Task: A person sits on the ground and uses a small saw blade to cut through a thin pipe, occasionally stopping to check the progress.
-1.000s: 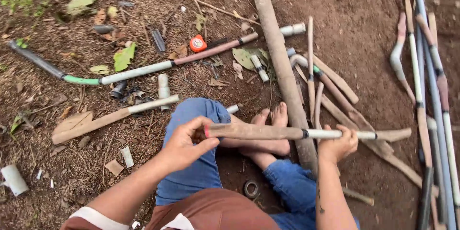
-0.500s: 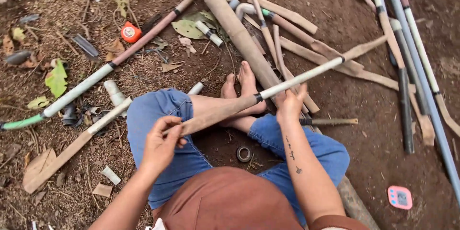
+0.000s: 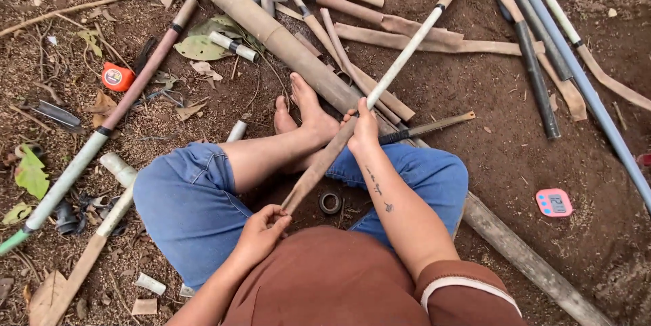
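Swung since a moment ago, the long pipe [image 3: 380, 92] now points steeply up and away over the crossed legs. Left hand [image 3: 263, 225] pinches its tan near end by the lap; right hand [image 3: 363, 128] closes around its middle beside the bare feet [image 3: 303, 112]. A hand saw [image 3: 424, 127] lies on the dirt just beyond, a pink timer [image 3: 554, 202] farther right

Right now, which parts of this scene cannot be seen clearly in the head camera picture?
- Long white-and-tan pipe, head view: far end cut off by the top edge.
- Left hand: fingers curl over the pipe's near end, hiding it.
- Small black ring: too small to tell its kind.
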